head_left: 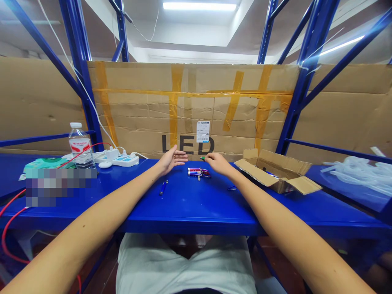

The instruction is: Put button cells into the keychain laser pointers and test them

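My left hand [171, 160] is held above the blue table with its fingers stretched out and apart, holding nothing. Between my hands lies a row of small metallic pen-like tubes [198, 172], red, purple and blue with silver ends. My right hand [219, 163] is closed at the far side of that row, pinching a small green tube [202, 158], most of it hidden by the fingers. Nearer to me, below my left hand, a single blue tube [163, 188] with a silver end rests on the table. Another blue piece [232, 188] shows beside my right forearm.
An open cardboard box [277, 173] with some items inside stands at the right. To the left are a water bottle [81, 147], a white power strip [125, 160] and a green packet [45, 163] with red cables. A large cardboard sheet [147, 110] walls the back.
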A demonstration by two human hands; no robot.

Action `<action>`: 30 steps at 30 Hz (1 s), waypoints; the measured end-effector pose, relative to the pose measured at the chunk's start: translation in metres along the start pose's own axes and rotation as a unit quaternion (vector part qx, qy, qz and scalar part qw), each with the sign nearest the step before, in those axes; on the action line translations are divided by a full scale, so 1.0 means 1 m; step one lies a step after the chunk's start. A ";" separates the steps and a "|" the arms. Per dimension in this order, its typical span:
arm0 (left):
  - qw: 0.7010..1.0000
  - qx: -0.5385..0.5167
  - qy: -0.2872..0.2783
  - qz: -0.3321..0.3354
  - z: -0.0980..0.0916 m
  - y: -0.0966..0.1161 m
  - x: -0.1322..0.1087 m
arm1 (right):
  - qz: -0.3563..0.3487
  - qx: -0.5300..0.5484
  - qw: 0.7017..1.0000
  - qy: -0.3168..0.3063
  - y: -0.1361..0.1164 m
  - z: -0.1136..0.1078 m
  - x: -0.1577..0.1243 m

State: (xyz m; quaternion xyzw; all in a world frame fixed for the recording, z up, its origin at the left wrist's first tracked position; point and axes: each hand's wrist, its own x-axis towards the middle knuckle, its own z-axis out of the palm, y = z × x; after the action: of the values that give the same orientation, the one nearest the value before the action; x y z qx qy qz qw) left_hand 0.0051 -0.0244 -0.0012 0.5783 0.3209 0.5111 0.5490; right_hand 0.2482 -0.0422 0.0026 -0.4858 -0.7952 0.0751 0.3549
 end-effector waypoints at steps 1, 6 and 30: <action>0.999 0.050 0.014 0.012 -0.002 -0.003 0.002 | 0.003 -0.018 1.000 -0.011 0.006 0.002 0.003; 0.970 0.231 0.048 0.052 -0.013 -0.014 0.010 | -0.003 -0.052 0.996 -0.067 0.033 0.015 0.030; 0.918 0.375 -0.054 0.114 0.003 -0.034 0.072 | 0.013 0.051 0.993 -0.106 0.058 0.038 0.069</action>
State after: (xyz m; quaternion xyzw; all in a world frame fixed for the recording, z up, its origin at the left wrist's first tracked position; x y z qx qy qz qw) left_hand 0.0337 0.0486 -0.0166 0.8012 0.3909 0.3806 0.2458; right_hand 0.2466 0.0532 -0.0181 -0.4671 -0.8169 0.1710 0.2920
